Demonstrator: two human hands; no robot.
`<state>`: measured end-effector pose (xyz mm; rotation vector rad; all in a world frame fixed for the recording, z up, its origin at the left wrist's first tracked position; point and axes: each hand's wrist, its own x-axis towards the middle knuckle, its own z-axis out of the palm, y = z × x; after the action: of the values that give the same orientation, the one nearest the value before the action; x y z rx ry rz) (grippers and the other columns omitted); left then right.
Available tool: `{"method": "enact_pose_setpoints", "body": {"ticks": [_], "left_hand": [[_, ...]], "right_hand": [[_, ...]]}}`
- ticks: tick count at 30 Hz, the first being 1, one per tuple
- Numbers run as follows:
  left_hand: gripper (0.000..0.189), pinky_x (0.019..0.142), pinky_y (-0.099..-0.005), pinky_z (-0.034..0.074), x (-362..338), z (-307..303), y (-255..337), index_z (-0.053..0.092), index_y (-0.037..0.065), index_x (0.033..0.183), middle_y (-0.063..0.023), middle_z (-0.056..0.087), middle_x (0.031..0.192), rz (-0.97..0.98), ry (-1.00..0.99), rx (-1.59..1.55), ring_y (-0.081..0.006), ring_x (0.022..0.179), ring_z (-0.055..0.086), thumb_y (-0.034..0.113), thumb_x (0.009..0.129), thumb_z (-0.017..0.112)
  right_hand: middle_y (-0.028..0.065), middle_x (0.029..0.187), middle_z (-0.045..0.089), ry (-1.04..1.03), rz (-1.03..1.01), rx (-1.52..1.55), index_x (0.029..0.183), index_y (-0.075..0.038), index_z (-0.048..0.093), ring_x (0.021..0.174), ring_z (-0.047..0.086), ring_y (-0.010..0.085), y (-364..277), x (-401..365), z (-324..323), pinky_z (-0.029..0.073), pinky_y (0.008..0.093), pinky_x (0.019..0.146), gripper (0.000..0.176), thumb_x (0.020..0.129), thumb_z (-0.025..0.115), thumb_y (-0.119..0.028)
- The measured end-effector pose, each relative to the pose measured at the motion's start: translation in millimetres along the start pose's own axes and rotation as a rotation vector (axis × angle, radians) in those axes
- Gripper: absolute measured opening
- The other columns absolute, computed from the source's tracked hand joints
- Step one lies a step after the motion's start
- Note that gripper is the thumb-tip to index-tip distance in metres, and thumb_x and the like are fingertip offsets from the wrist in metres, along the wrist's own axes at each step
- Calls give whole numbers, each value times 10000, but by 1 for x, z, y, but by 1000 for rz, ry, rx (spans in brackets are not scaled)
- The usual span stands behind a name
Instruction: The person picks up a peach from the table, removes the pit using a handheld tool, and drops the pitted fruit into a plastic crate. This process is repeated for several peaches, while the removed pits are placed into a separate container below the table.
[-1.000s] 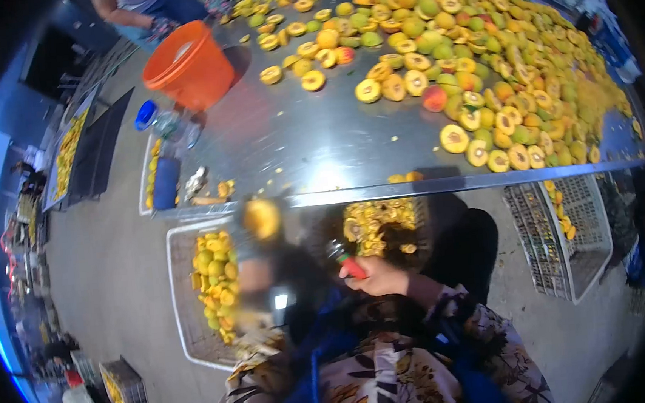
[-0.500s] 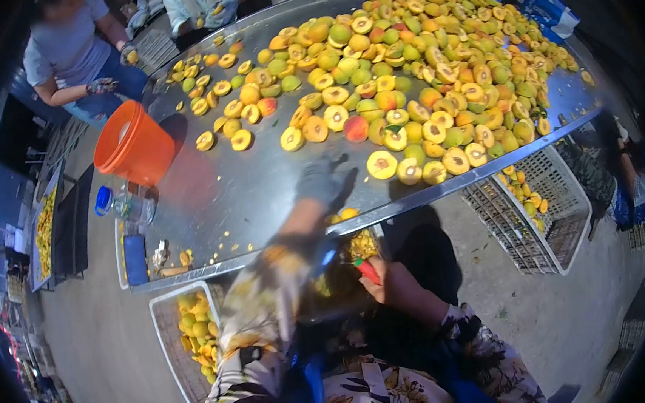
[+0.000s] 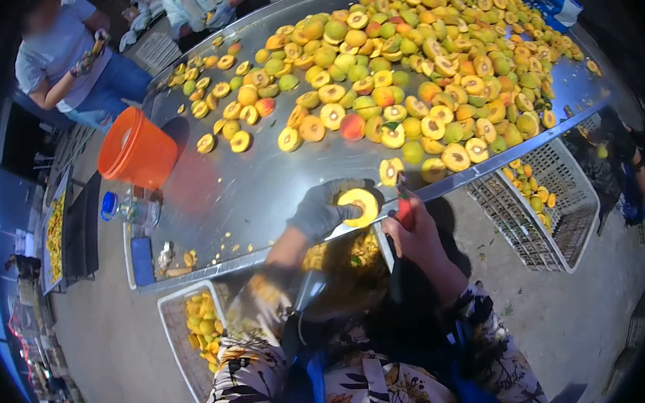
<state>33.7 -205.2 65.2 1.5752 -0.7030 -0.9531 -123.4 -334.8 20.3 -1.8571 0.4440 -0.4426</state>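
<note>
My left hand [image 3: 325, 210], in a grey glove, holds a halved yellow fruit [image 3: 358, 207] above the near edge of the metal table [image 3: 246, 196], its cut face showing. My right hand [image 3: 416, 233], bare, is closed round the red handle of a tool [image 3: 405, 209]. The tool points upward, just right of the fruit half. A large heap of whole and halved fruit [image 3: 434, 79] covers the far and right part of the table. Below the table edge, between my arms, a container with yellow pieces [image 3: 353, 250] is partly hidden.
An orange bucket [image 3: 136, 149] and a clear bottle with a blue cap [image 3: 132, 207] stand at the left. Crates of fruit [image 3: 167, 320] [image 3: 565, 205] are on the floor on both sides. Co-workers [image 3: 69, 58] [image 3: 205, 6] are across the table; another person is at right.
My left hand has come back toward the near edge and now holds a fruit half. My right hand has risen with the red-handled tool to the table edge.
</note>
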Motion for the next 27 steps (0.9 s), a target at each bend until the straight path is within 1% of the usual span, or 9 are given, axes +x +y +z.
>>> {"method": "enact_pose_setpoints", "body": {"ticks": [5,9,12,15,17,18,19,23,27], "left_hand": [[461,861,-262,435,-68,-13,7,513,-1,1178,-100,581,1078,-90,268,-78,-155,966,544,119,765,677],[729,947,-320,378,-97,4,-20,309,-20,1316,-134,433,1256,294,378,-689,-199,1110,458,402,800,605],[754,918,-316,402,-110,7,-23,278,-32,1319,-138,408,1264,310,492,-808,-206,1115,452,396,796,614],[565,770,-304,493,-116,-13,-46,461,-24,1148,-133,563,1026,190,670,-902,-197,892,574,416,815,581],[487,634,-294,534,-121,-24,-51,540,3,1018,-115,614,843,137,711,-988,-199,709,613,453,832,542],[513,629,-291,535,-123,-26,-52,539,2,1024,-116,612,861,134,698,-969,-196,714,613,478,832,526],[540,623,-288,536,-125,-27,-52,538,1,1030,-118,610,879,128,682,-951,-194,719,614,502,831,511],[696,664,-290,531,-133,-30,-41,525,-9,1085,-127,604,947,8,441,-983,-189,765,614,623,808,435],[830,738,-295,506,-134,-29,-32,439,-6,1219,-141,571,1060,-170,260,-718,-187,882,591,694,777,388]], "right_hand": [[60,673,520,-195,209,383,1150,-18,423,408,429,74,-15,2,60,370,231,384,318,858,531,-84],[55,626,466,-205,563,1070,1105,-80,433,392,384,81,-56,-16,92,347,257,366,258,878,534,-146],[49,633,468,-109,616,966,1081,-84,427,388,383,85,-69,-35,122,344,272,358,230,880,525,-139],[64,682,519,-248,506,558,1042,-61,462,460,481,132,-64,-49,133,421,301,441,238,848,573,-145],[72,722,552,-185,145,201,1001,-39,486,553,535,158,-54,-56,133,454,299,536,257,812,617,-153],[76,742,568,-148,-37,23,981,-28,498,599,562,172,-52,-58,133,471,298,583,267,794,640,-157],[82,797,595,-256,126,-12,995,-7,526,725,585,167,-76,-58,119,468,283,684,334,753,686,-173],[94,846,611,-243,33,-65,1143,-26,495,743,581,137,-73,-49,110,476,290,689,458,758,687,-185],[51,796,596,-560,-115,86,1137,-24,493,624,558,96,-68,-36,102,473,252,586,386,807,640,-158]]}}
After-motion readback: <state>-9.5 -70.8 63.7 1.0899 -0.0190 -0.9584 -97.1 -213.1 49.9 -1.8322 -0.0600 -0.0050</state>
